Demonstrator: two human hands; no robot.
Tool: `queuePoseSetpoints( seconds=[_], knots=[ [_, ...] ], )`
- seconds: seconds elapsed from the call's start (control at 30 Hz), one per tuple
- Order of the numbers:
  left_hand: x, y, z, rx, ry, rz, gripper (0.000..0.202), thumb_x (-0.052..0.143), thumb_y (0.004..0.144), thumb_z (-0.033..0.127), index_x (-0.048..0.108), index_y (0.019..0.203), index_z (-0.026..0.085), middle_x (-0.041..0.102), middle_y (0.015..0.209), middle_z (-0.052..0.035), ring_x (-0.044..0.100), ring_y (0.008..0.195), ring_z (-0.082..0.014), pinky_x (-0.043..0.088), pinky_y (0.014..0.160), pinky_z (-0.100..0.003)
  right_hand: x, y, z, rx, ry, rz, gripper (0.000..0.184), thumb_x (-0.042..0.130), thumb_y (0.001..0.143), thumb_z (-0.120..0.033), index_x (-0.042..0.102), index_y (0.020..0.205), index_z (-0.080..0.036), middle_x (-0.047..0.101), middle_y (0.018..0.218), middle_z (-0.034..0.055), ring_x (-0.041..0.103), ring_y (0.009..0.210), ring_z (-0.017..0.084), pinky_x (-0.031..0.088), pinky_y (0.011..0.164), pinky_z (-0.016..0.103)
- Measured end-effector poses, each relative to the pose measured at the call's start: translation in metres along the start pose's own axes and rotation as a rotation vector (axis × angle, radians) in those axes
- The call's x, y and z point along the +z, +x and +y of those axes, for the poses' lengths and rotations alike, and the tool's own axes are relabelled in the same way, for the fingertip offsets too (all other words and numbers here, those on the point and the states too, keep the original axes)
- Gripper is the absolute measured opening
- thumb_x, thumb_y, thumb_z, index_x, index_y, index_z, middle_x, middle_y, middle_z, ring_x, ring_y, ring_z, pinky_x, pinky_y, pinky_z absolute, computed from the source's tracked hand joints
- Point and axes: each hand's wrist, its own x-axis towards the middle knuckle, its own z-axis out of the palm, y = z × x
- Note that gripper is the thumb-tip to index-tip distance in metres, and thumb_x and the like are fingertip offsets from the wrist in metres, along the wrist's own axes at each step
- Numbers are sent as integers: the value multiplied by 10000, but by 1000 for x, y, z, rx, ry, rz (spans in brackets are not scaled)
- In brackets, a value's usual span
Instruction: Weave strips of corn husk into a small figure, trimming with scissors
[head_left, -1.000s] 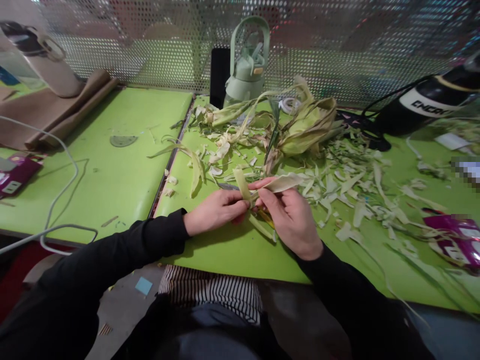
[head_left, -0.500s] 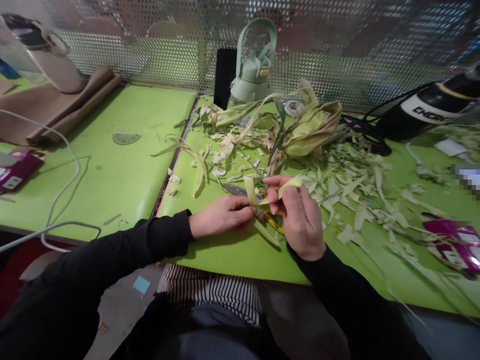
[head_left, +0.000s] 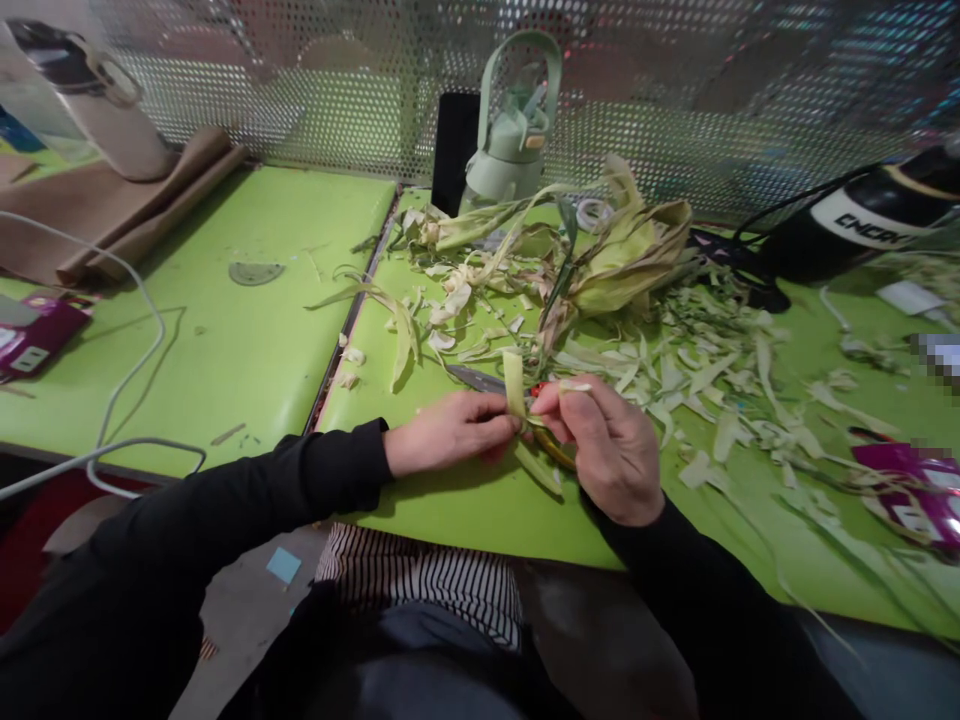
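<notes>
My left hand is closed, its thumb and fingertips pinching pale green corn husk strips where they cross. One strip stands upright above the pinch; another end slants down toward the front edge. Just to the right, my right hand is closed too, gripping a husk strip that runs across to the left hand, its tip showing over the thumb. Under and behind the hands lies a pair of scissors with dark blades and a yellow handle, partly hidden. A bundle of corn husks lies beyond.
Husk scraps cover the right of the green table. A light green bottle and black phone-like slab stand at the back by a perforated metal screen. A black bottle leans right; a cable crosses the left.
My right hand has turned and its fingers have curled in closer round the husk strip, shifting slightly right. The left hand keeps its pinch. The whole view has shifted a little.
</notes>
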Motion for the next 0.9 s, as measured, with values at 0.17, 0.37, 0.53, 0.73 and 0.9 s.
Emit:
queuePoseSetpoints(
  seconds=[0.17,0.37,0.53,0.73,0.9],
  knots=[
    [-5,1,5,-47,-104,71,228,463,933,241,531,737,144,529,633,32,511,579,-89,416,611,-227,-7,4,-8,-27,-179,-205,237,453,988,-391,630,1051,-246,457,525,-66,383,431,102,310,438,257],
    [-6,2,1,-2,-164,108,253,460,943,229,515,711,146,547,626,30,529,590,-78,436,651,-224,-1,5,0,-116,-457,-39,95,598,915,-313,650,900,-236,635,625,-16,567,552,135,426,520,269],
    [-10,-1,4,12,-280,51,244,456,961,267,531,768,137,569,685,18,564,616,-77,477,670,-235,2,4,2,-192,-588,25,93,620,912,-309,662,900,-228,716,728,14,619,582,136,452,518,266],
    [-10,0,6,-36,-362,85,226,454,959,250,528,777,138,559,659,28,570,595,-73,487,675,-238,0,7,-1,-92,-436,-33,107,589,926,-299,635,948,-205,724,752,7,669,613,125,491,513,220],
    [-10,-1,9,-20,-367,81,238,460,952,277,532,773,139,567,657,21,572,588,-79,488,669,-246,1,4,-2,-97,-399,26,84,624,902,-287,622,941,-212,715,756,-1,643,583,111,481,489,209]
  ],
)
